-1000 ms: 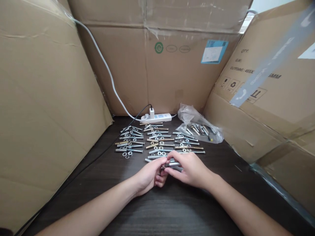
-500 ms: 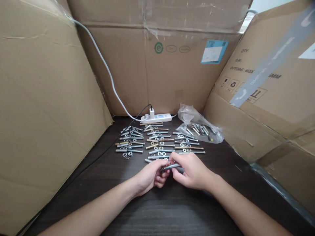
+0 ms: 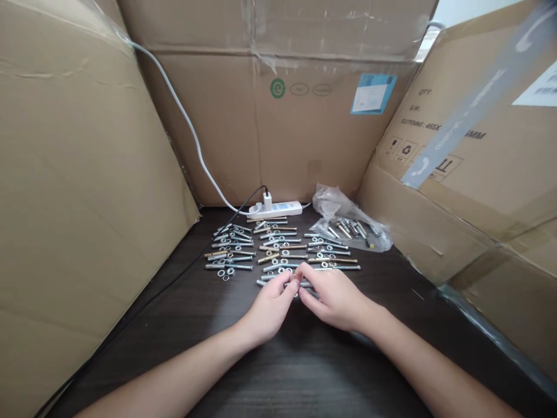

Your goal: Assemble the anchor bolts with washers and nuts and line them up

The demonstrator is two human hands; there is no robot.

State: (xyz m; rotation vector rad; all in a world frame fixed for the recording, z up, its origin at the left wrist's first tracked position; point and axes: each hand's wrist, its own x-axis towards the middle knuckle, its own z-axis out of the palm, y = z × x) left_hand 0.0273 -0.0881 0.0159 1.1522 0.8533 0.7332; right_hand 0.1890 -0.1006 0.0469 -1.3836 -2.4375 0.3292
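Observation:
My left hand (image 3: 270, 307) and my right hand (image 3: 333, 296) meet fingertip to fingertip over the near end of the middle column of hardware. Each hand is closed in a pinch, and what lies between the fingertips is hidden. A silvery bolt shaft (image 3: 306, 284) shows in the gap between my right thumb and index finger; whether it is held or lies on the table I cannot tell. Just below the fingertips a small pale ring (image 3: 296, 295) is partly visible. Left of them, the end of a metal sleeve (image 3: 261, 283) pokes out.
Bolts, sleeves, nuts and washers lie in rows: a left group (image 3: 230, 252), a middle one (image 3: 278, 235) and a right one (image 3: 333, 252). Behind stand a clear plastic bag (image 3: 331, 203) of bolts and a white power strip (image 3: 282, 209). Cardboard boxes (image 3: 217, 128) wall three sides; a black cable (image 3: 152, 305) crosses left.
The bolt that showed clearly between both hands is now mostly hidden. My left hand has turned and moved slightly up, its fingertips now against those of my right hand.

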